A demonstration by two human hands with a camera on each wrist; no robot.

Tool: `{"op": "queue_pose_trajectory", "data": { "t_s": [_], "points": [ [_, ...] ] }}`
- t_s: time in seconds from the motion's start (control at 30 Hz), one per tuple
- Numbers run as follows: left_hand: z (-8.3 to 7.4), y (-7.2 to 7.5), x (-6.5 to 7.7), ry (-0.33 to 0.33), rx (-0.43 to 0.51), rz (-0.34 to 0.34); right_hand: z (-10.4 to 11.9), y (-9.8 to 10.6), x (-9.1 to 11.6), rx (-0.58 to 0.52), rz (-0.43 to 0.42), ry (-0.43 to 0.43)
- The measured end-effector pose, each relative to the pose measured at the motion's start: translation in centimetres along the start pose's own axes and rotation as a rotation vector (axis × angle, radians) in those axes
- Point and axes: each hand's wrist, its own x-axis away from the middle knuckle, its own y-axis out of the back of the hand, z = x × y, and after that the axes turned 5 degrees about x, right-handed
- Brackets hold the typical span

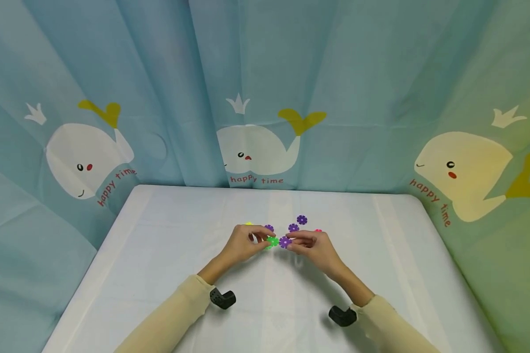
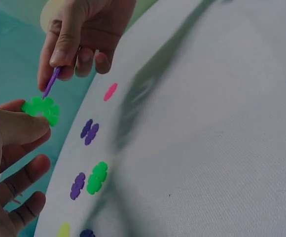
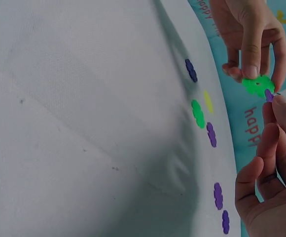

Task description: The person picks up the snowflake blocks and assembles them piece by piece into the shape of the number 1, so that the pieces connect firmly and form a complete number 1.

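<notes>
My left hand (image 1: 246, 243) pinches a green flower-shaped plastic disc (image 2: 45, 109) between thumb and fingers. Opposite it, my right hand (image 1: 317, 249) pinches a purple disc (image 1: 284, 242) of the same notched kind. Both discs are raised over the table, rim to rim, and the purple one stands edge-on to the green in the left wrist view. In the right wrist view, the purple disc (image 3: 269, 96) overlaps the lower rim of the green disc (image 3: 255, 86) and is mostly hidden by fingers. I cannot tell whether their slots are joined.
Beyond my hands, several purple discs (image 1: 302, 219) lie on the white table (image 1: 181, 215). Among them are a loose green disc (image 2: 97, 177), a yellow disc (image 3: 208, 101) and a pink disc (image 2: 111, 92). A blue curtain with whales (image 1: 260, 149) hangs behind the table.
</notes>
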Motion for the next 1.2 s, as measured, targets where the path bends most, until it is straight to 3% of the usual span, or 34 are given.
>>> {"op": "queue_pose_trajectory", "data": {
  "t_s": [0.3,0.67,1.0,1.2],
  "points": [
    [0.1,-0.2,0.1,-0.058,-0.039,-0.003,0.0,-0.7,-0.1,-0.036,0.039,-0.029],
    [0.5,-0.5,0.7,-0.007,0.064,0.002,-0.8,-0.8,0.1,-0.059,0.103,-0.056],
    [0.3,-0.8,1.1,0.029,0.060,-0.011,-0.8,-1.3,0.0,-0.071,0.083,-0.062],
    [0.0,-0.7,0.9,-0.034,0.029,-0.031,-0.3,-1.6,-0.1,-0.043,0.045,-0.035]
  ]
}}
